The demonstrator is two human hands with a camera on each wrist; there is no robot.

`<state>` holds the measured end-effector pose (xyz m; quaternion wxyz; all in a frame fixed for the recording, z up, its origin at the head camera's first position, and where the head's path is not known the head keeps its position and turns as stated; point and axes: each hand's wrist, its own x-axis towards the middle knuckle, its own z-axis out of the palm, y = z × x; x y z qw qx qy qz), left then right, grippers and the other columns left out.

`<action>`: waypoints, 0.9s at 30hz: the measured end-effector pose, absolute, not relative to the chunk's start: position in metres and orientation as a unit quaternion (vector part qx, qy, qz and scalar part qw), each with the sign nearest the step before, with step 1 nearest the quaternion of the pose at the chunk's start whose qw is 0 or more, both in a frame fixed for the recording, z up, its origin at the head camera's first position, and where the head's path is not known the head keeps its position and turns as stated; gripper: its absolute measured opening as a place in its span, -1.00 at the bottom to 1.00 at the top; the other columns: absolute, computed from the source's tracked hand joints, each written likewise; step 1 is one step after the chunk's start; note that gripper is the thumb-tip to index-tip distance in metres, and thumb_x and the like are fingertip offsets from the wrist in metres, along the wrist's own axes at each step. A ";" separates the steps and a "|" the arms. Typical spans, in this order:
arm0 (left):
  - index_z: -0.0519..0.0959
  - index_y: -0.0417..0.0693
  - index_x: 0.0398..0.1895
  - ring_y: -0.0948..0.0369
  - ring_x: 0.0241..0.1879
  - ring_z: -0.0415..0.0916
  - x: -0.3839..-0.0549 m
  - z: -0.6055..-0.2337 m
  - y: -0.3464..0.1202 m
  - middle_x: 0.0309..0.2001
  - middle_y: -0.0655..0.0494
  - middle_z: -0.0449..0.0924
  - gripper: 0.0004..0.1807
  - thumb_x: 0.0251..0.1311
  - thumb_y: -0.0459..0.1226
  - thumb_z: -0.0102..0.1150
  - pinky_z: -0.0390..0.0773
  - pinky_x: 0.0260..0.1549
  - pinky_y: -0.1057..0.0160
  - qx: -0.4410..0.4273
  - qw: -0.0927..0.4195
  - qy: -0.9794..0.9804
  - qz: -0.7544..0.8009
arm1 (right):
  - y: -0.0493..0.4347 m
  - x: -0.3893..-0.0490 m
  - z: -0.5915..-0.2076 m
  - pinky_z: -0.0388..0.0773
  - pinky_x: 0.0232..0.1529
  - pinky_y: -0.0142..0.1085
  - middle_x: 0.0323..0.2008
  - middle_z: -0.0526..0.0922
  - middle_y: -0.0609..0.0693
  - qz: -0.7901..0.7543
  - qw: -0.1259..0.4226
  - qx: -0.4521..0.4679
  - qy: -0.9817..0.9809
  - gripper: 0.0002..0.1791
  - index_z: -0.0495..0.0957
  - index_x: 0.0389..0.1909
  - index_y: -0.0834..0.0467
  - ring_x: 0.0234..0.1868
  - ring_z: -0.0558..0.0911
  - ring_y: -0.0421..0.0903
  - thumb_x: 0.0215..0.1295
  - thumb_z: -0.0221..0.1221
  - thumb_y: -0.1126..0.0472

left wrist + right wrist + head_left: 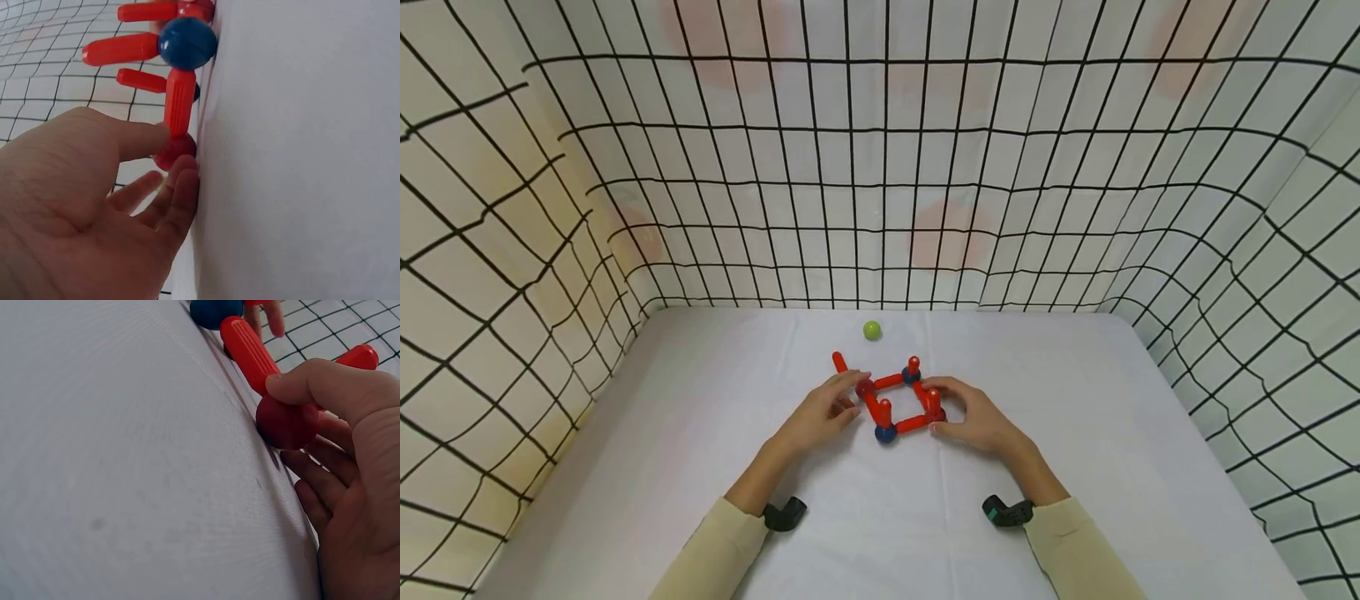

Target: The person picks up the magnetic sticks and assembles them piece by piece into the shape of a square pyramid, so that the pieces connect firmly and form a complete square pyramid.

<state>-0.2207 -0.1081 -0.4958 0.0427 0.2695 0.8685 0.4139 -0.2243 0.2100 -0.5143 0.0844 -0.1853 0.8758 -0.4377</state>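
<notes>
A square frame of red rods [913,423] joined by balls lies between the two hands. Two corners are blue balls [886,433] and two are dark red balls. Short red pegs [934,402] stand up from three corners. My left hand [820,414] holds the left dark red ball [176,151], thumb on one side and fingertips on the other. My right hand [981,417] grips the right dark red ball [289,423], its thumb where the rod meets the ball and its other fingers partly hidden behind. Another red rod [838,362] sticks out beyond the left fingers.
A small lime-green ball [872,330] sits on the white tabletop [1037,375], beyond the frame. White walls with a black grid [886,183] enclose the back and both sides. Dark wrist devices [784,514] are worn at both sleeves.
</notes>
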 end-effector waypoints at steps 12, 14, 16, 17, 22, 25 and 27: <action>0.62 0.16 0.18 0.24 -0.15 0.55 -0.217 -0.498 -0.107 -0.10 0.26 0.65 -0.58 0.26 -0.25 0.42 0.62 -0.11 0.30 0.248 0.083 0.875 0.408 | 0.213 -0.231 -0.522 0.42 0.43 0.05 0.30 0.57 -0.02 -0.457 0.039 -0.163 0.874 -0.44 0.40 0.38 -0.04 0.36 0.53 0.04 0.39 0.22 0.26; 0.64 0.16 0.09 0.25 -0.16 0.58 -0.217 -0.497 -0.106 -0.14 0.29 0.67 -0.62 0.22 -0.22 0.47 0.64 -0.12 0.29 0.249 0.090 0.870 0.416 | 0.214 -0.230 -0.520 0.41 0.44 0.05 0.35 0.52 0.00 -0.458 0.052 -0.163 0.872 -0.35 0.35 0.42 -0.04 0.39 0.50 0.05 0.32 0.22 0.32; 0.65 0.16 0.01 0.26 -0.19 0.59 -0.217 -0.497 -0.105 -0.19 0.30 0.68 -0.66 0.18 -0.20 0.50 0.65 -0.14 0.29 0.252 0.091 0.867 0.421 | 0.214 -0.229 -0.518 0.37 0.47 0.07 0.41 0.46 0.02 -0.449 0.071 -0.165 0.875 -0.23 0.29 0.47 -0.04 0.42 0.46 0.08 0.24 0.28 0.30; 0.65 0.15 -0.01 0.26 -0.21 0.59 -0.216 -0.497 -0.104 -0.21 0.29 0.68 -0.66 0.16 -0.19 0.52 0.65 -0.15 0.28 0.255 0.089 0.866 0.422 | 0.214 -0.228 -0.517 0.35 0.48 0.09 0.44 0.43 0.04 -0.443 0.079 -0.168 0.877 -0.17 0.25 0.50 -0.03 0.44 0.45 0.10 0.20 0.33 0.26; 0.64 0.12 -0.06 0.29 -0.27 0.57 -0.215 -0.499 -0.097 -0.28 0.28 0.67 -0.66 0.12 -0.17 0.55 0.65 -0.20 0.30 0.266 0.075 0.862 0.425 | 0.210 -0.223 -0.511 0.31 0.48 0.15 0.52 0.32 0.03 -0.423 0.104 -0.167 0.884 0.20 0.15 0.57 -0.04 0.51 0.36 0.14 -0.08 0.60 -0.14; 0.64 0.11 -0.07 0.30 -0.28 0.58 -0.213 -0.501 -0.093 -0.30 0.28 0.67 -0.66 0.11 -0.17 0.56 0.65 -0.22 0.32 0.266 0.069 0.862 0.426 | 0.208 -0.222 -0.510 0.33 0.46 0.18 0.53 0.31 0.00 -0.415 0.106 -0.162 0.889 0.29 0.14 0.57 -0.07 0.53 0.33 0.13 -0.20 0.62 -0.26; 0.63 0.11 -0.08 0.30 -0.29 0.58 -0.212 -0.501 -0.092 -0.30 0.29 0.66 -0.65 0.11 -0.17 0.56 0.65 -0.22 0.33 0.263 0.067 0.864 0.425 | 0.208 -0.222 -0.512 0.33 0.46 0.19 0.52 0.31 0.00 -0.411 0.102 -0.163 0.891 0.30 0.13 0.58 -0.08 0.53 0.33 0.13 -0.20 0.61 -0.26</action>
